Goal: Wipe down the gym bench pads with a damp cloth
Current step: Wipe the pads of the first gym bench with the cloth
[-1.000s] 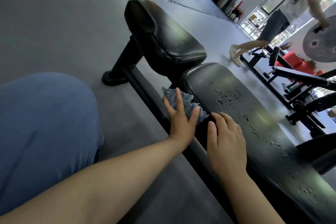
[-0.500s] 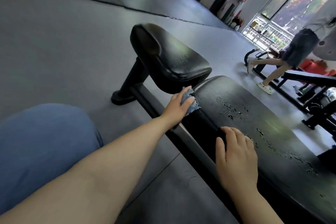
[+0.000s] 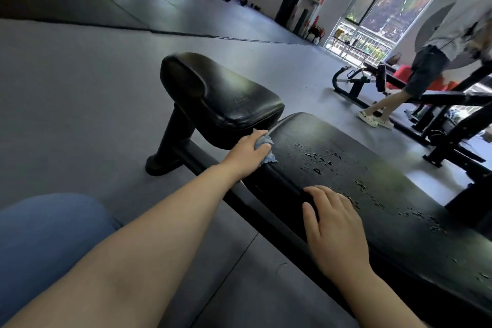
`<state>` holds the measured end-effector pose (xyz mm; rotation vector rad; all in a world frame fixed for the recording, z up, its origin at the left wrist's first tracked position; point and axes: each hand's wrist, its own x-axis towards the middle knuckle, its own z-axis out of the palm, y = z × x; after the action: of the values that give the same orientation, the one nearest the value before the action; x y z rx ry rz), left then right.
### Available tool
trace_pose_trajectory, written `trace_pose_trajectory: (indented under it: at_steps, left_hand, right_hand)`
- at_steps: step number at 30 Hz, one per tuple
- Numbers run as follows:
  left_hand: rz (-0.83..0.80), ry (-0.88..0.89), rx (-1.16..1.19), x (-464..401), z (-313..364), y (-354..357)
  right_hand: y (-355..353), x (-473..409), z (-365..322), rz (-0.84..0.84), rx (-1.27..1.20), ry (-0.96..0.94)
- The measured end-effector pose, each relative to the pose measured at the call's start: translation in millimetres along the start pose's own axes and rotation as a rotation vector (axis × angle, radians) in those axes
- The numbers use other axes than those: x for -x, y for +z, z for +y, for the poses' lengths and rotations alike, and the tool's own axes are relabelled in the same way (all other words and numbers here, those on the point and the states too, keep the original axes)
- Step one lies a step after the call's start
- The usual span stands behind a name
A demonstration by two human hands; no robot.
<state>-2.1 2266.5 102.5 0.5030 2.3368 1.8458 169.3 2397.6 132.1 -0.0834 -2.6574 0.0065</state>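
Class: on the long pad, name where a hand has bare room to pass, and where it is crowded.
Free: the long pad between the droplets and its far edge, and the small pad. Crowded: the near edge, where the left hand presses the cloth at the corner and the right hand rests.

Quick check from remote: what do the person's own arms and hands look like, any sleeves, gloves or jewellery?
Both forearms are bare, with no sleeve in view. The left hand and right hand wear no gloves, and no rings, watch or wristband show. Blue trousers cover the knee at lower left.
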Motion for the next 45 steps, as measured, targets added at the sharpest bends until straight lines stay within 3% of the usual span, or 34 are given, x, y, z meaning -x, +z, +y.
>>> trace_pose_trajectory:
  at_steps: [7,12,19,29,34,37,40,45]
  left_hand:
    - [0.024,0.049,-0.285,14,17,6]
    - [0.213,0.258,-0.485,47,12,32]
    - [0.195,0.416,-0.781,103,9,92]
    - [-0.065,0.797,-1.177,131,49,147]
    - [-0.466,1.044,-1.497,127,84,162]
    - [-0.617,1.218,-1.524,121,102,181]
    - [-0.682,1.34,-1.546,119,113,216]
    - [-0.712,1.385,-1.422,126,131,293]
  right_hand:
    - [-7,1,2,-0.008,-0.01,0.003]
    - [-16,20,14,0.011,0.029,0.033]
    - [-43,66,60,0.047,0.096,0.184]
    - [-96,124,131,-0.084,0.172,0.495]
    - [-103,133,152,-0.126,0.098,0.725]
    - [-104,125,163,-0.096,-0.034,0.904]
    - [-105,124,178,-0.036,0.014,0.943]
    - [-109,147,215,0.134,0.076,0.976]
